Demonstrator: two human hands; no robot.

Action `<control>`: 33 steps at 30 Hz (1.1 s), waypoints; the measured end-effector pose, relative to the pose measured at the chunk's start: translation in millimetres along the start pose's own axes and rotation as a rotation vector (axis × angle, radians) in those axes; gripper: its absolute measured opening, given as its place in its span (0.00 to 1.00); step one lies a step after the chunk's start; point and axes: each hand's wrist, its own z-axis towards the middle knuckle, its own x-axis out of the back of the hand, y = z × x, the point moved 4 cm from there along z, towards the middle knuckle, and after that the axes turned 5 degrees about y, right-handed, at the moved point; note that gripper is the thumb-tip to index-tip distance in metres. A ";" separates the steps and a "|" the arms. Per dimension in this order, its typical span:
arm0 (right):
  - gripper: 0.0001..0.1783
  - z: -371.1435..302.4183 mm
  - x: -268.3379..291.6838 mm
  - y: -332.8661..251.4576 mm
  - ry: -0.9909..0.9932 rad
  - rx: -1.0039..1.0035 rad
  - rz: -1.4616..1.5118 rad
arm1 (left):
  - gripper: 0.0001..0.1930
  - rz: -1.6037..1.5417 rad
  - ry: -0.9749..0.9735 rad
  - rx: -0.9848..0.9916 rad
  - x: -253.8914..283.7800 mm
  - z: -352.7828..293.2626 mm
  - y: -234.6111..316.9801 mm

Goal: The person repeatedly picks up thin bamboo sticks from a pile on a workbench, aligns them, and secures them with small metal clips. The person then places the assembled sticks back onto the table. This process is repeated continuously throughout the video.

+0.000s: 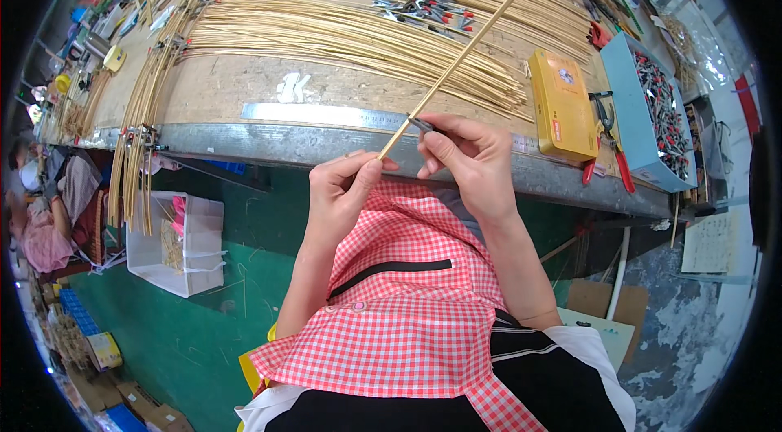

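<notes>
A long, thin bamboo strip [444, 78] slants up and to the right from my hands, its upper end leaving the picture at the top. My left hand [346, 188] pinches its lower end between thumb and fingers. Just above, my right hand [472, 159] grips a small dark spring clip [421, 124] whose jaws meet the strip; whether they are fully closed on it I cannot tell. Both hands are in front of the workbench's metal edge [326, 143], above my red-checked apron [391, 342].
Bundles of bamboo strips [326, 33] cover the bench, with a pile of clips [423, 13] among them. A steel ruler [318, 114] lies along the edge. At right are a yellow tin [562, 102], red-handled pliers [607, 135] and a blue box [631, 98] of clips. A white bin [204, 241] stands lower left.
</notes>
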 end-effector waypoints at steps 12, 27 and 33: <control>0.10 30.6 27.3 -46.8 -0.019 0.287 0.222 | 0.09 -0.156 -0.340 0.145 10.3 5.1 -14.3; 0.07 17.2 16.2 -4.4 0.052 0.065 0.208 | 0.09 0.427 -0.185 -0.220 25.4 7.3 18.6; 0.07 -1.4 -20.5 20.4 0.037 -0.020 0.103 | 0.17 0.381 0.041 -0.315 47.6 6.6 31.6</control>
